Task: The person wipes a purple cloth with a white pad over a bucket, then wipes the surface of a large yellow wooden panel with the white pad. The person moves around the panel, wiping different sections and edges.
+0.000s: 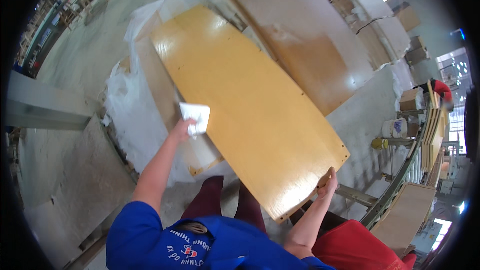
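Observation:
A long, glossy yellow wooden panel [240, 100] with small holes near its edges lies slantwise before me. My right hand [327, 184] grips its near right edge, thumb on top and fingers out of sight beneath. In my left hand [183, 130] is a white folded sheet [199, 117], pinched at the panel's left edge; whether it is paper or cloth I cannot tell. Under the yellow panel, a paler panel [155, 80] shows along the left side. White foam wrapping [122, 110] spreads around that lower panel.
A large brown panel [300, 45] lies beyond on the right. A grey beam [45, 102] stands at left, near a grey board [80, 180]. On the right are a roller conveyor [395, 190], a white bucket [395, 128] and a person in red [350, 245] close beside me.

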